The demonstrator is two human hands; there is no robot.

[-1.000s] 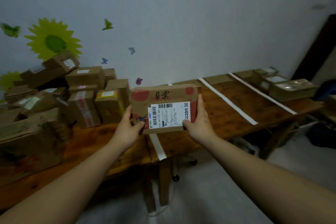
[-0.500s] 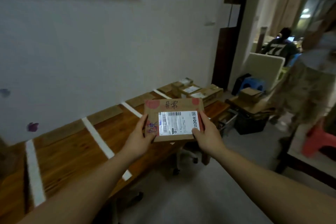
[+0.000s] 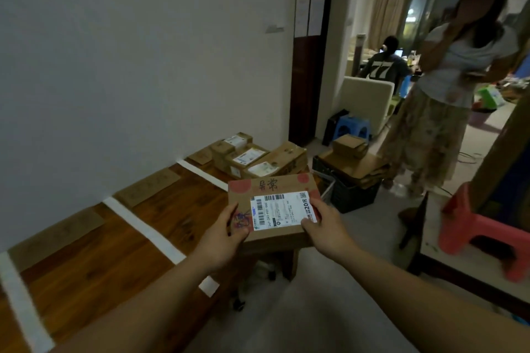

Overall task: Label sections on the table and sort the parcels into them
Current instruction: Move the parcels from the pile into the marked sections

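Parcel (image 3: 275, 210), clasped at both ends in the grip of left hand (image 3: 222, 236) and right hand (image 3: 325, 228), now hovers over the worktop (image 3: 160, 209) edge, nearer the far-end boxes (image 3: 258, 157) than before; its label print is unreadable.

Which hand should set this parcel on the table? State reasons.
Left, probably: the left hand grips the parcel on the side nearest the table; the right hand holds the side toward the floor.

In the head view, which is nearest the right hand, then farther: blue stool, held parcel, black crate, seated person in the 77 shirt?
1. The held parcel, gripped at its right edge by the right hand.
2. The black crate, on the floor just beyond, slightly right.
3. The blue stool, farther back by the doorway.
4. The seated person, in the far room.
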